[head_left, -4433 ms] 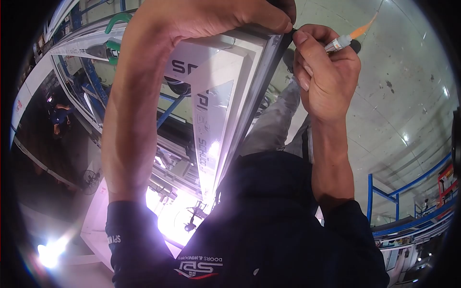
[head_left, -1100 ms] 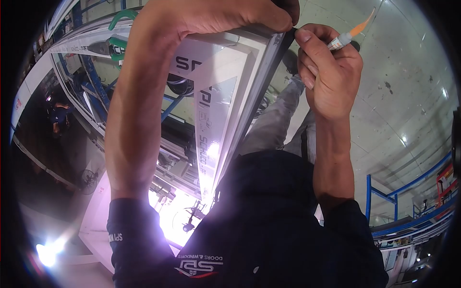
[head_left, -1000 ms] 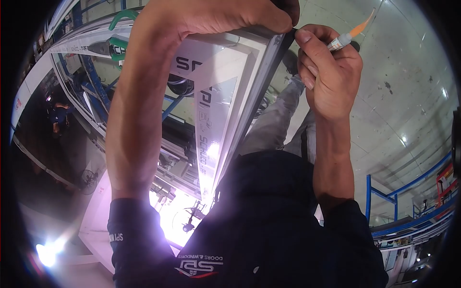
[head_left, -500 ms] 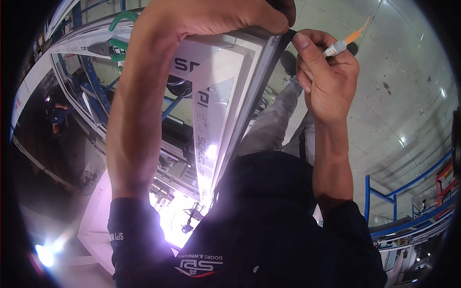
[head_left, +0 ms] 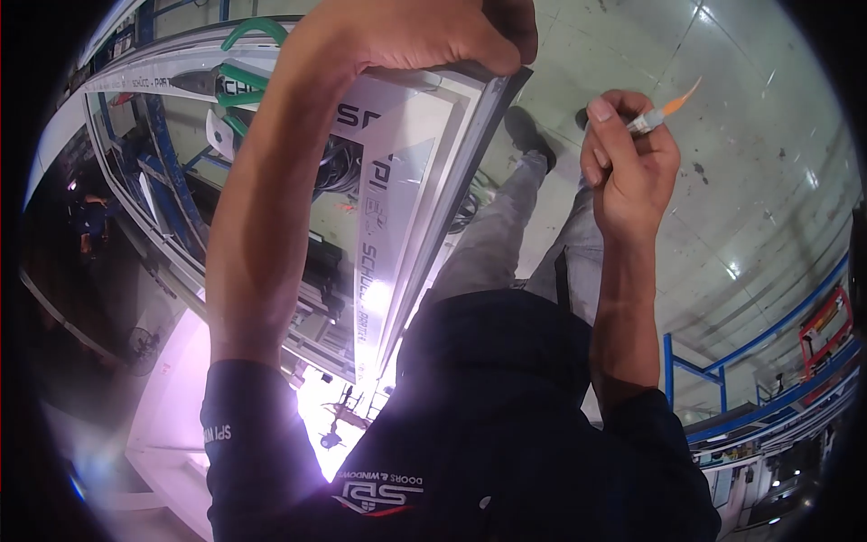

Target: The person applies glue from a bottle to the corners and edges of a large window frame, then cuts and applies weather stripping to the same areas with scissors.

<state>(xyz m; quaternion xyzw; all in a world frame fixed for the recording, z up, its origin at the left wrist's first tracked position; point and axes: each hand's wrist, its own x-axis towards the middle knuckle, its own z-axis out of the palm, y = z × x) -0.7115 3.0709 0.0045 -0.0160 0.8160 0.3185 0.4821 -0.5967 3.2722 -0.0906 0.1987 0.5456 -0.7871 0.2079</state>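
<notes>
My left hand (head_left: 442,34) is closed over the corner of a white window frame (head_left: 462,113), its fingertips partly hidden behind the corner. Dark edging runs down the frame's outer side. To the right, apart from the frame, my right hand (head_left: 637,167) is closed on a small whitish tube (head_left: 645,123) with a thin orange nozzle that points up and away. Printed protective film (head_left: 384,194) covers the frame's faces. Left of my left forearm, green-handled pliers (head_left: 237,81) lie on the frame's far member, partly hidden by the arm.
Blue metal supports (head_left: 167,158) stand under the frame on the left. A blue rack (head_left: 695,369) with a red item (head_left: 826,325) is at the right. Pale tiled floor (head_left: 750,163) shows beyond my legs. Another person (head_left: 90,221) is in the dim area at far left.
My right hand has drawn away from the frame corner, slightly right and down, still holding the tube. My left hand stays on the corner. The whole view has shifted slightly.
</notes>
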